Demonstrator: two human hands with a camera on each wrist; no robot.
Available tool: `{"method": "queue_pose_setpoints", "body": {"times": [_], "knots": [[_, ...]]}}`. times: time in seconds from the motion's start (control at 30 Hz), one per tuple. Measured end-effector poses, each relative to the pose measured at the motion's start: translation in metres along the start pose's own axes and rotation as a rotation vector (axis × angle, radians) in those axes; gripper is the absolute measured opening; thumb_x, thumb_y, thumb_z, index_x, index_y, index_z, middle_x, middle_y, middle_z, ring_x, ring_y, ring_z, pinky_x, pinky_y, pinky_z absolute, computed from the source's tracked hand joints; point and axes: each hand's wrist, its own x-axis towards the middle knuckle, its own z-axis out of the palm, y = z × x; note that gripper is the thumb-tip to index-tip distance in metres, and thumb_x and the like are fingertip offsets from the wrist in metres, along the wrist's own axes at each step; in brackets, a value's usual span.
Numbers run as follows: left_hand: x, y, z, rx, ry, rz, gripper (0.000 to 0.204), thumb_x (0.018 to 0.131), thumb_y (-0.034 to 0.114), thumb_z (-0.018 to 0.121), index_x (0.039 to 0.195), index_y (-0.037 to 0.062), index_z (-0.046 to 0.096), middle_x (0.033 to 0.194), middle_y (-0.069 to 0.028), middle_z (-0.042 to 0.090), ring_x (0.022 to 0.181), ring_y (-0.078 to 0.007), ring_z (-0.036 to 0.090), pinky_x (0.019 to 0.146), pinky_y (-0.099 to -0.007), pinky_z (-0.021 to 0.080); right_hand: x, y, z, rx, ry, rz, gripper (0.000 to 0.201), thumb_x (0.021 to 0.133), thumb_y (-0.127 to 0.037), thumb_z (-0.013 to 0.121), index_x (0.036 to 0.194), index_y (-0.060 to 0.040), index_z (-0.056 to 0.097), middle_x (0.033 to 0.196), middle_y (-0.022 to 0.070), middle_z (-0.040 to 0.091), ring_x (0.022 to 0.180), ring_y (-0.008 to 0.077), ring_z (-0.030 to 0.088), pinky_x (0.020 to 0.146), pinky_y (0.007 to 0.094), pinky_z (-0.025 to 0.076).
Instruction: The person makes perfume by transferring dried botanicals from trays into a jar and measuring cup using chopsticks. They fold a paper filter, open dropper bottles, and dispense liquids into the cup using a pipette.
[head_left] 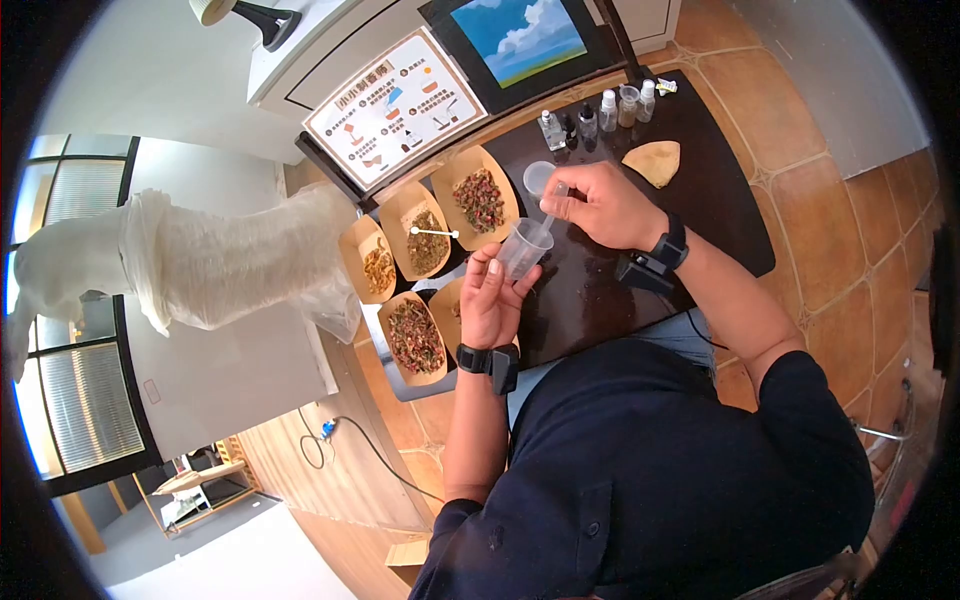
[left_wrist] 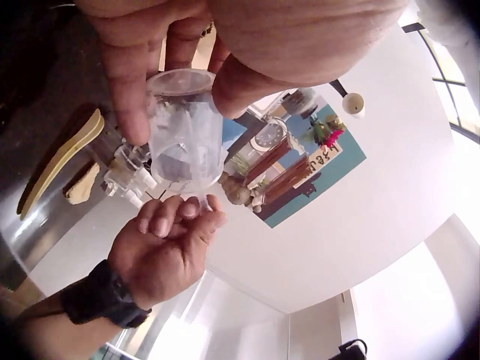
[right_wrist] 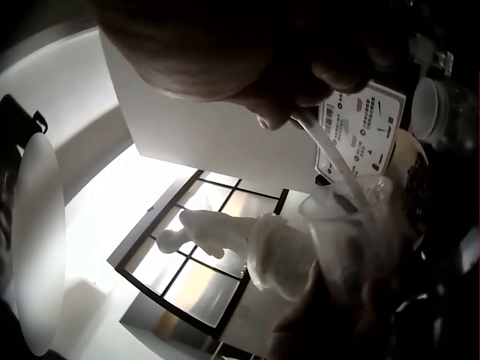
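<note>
My left hand (head_left: 488, 308) grips a clear plastic cup (head_left: 524, 252), its fingers and thumb round the wall. Above the cup's mouth, my right hand (head_left: 612, 208) pinches a slim translucent rod (right_wrist: 330, 146) between thumb and fingers. The rod slants down into the cup, and the left wrist view shows it through the wall. A clear round container (head_left: 539, 178) stands on the table just behind the right hand. Beside the left hand lie paper trays of dried plant pieces, one tray (head_left: 446, 366) partly behind its wrist.
Several small bottles (head_left: 608, 112) line the far side of the dark table (head_left: 720, 220), near a tan fan-shaped piece (head_left: 652, 162). A white spoon (head_left: 434, 232) lies across one tray. A printed sign (head_left: 395, 110) leans behind the trays; a plastic-wrapped shape (head_left: 220, 260) stands left.
</note>
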Motion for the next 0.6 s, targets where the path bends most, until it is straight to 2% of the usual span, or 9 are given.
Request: {"method": "queue_pose_setpoints", "body": {"times": [0.07,0.2,0.27,0.3,0.37,0.5,0.57,0.6], "knots": [[0.0,0.0,0.0,0.003,0.01,-0.005,0.024,0.114,0.015,0.061,0.137,0.0091,0.057,0.139,-0.0134,0.069,0.127,-0.0301,0.07,0.108,-0.0519,0.062,-0.001,-0.004,-0.001,0.172,-0.029,0.143,0.016,0.107,-0.016,0.073,0.105,0.0002,0.073,0.084,0.002,0.069,0.079,0.0077,0.061,0.073,0.0285,0.05],[0.0,-0.001,-0.002,0.002,0.002,-0.006,0.024,0.114,0.015,0.061,0.137,0.009,0.057,0.138,-0.0131,0.069,0.126,-0.0295,0.071,0.108,-0.0521,0.062,-0.001,0.0,0.001,-0.046,-0.017,0.004,0.017,0.108,-0.018,0.073,0.105,-0.0013,0.074,0.08,0.0001,0.065,0.075,0.0047,0.058,0.068,0.0264,0.048],[0.001,-0.001,-0.002,-0.009,0.01,-0.014,0.024,0.114,0.014,0.06,0.138,0.009,0.057,0.138,-0.0127,0.069,0.126,-0.0293,0.071,0.109,-0.0526,0.061,-0.003,-0.011,0.001,0.252,0.037,0.214,0.022,0.105,-0.021,0.075,0.102,0.0011,0.073,0.083,0.0103,0.074,0.077,0.015,0.068,0.072,0.0356,0.054],[0.001,-0.001,-0.001,-0.009,0.009,-0.015,0.024,0.114,0.014,0.06,0.138,0.009,0.057,0.138,-0.0127,0.069,0.126,-0.0293,0.071,0.109,-0.0526,0.061,-0.003,-0.005,0.0,0.251,0.038,0.214,0.022,0.105,-0.021,0.075,0.102,0.0011,0.073,0.083,0.0103,0.074,0.077,0.015,0.068,0.072,0.0356,0.054],[0.0,-0.001,0.0,0.004,0.004,-0.009,0.024,0.114,0.014,0.06,0.138,0.009,0.057,0.137,-0.0125,0.069,0.126,-0.0294,0.071,0.109,-0.0528,0.061,-0.001,0.004,-0.002,0.019,-0.059,0.055,0.021,0.108,-0.021,0.073,0.105,-0.0006,0.074,0.079,-0.0012,0.065,0.074,0.0047,0.057,0.066,0.0262,0.047],[0.001,-0.002,-0.001,-0.007,0.006,-0.012,0.023,0.115,0.014,0.06,0.137,0.0089,0.058,0.137,-0.0127,0.069,0.127,-0.0301,0.07,0.109,-0.053,0.061,-0.004,-0.003,-0.001,0.138,0.059,0.13,0.021,0.108,-0.02,0.073,0.103,0.0006,0.073,0.08,-0.0011,0.066,0.075,0.0052,0.056,0.068,0.0267,0.048],[0.0,-0.002,-0.001,0.006,0.005,-0.012,0.023,0.115,0.014,0.06,0.137,0.0089,0.058,0.137,-0.0127,0.07,0.127,-0.0301,0.07,0.109,-0.053,0.061,-0.003,0.01,-0.002,0.038,-0.071,0.109,0.02,0.108,-0.02,0.073,0.106,0.0006,0.073,0.079,-0.002,0.065,0.075,0.0035,0.054,0.066,0.0257,0.047],[-0.001,-0.001,-0.001,0.007,0.007,-0.012,0.023,0.115,0.014,0.06,0.137,0.0089,0.058,0.137,-0.0127,0.07,0.127,-0.0301,0.07,0.109,-0.053,0.061,-0.004,0.01,0.001,0.04,-0.072,0.109,0.02,0.108,-0.02,0.073,0.106,0.0006,0.073,0.079,-0.002,0.065,0.075,0.0035,0.054,0.066,0.0257,0.047]]}}
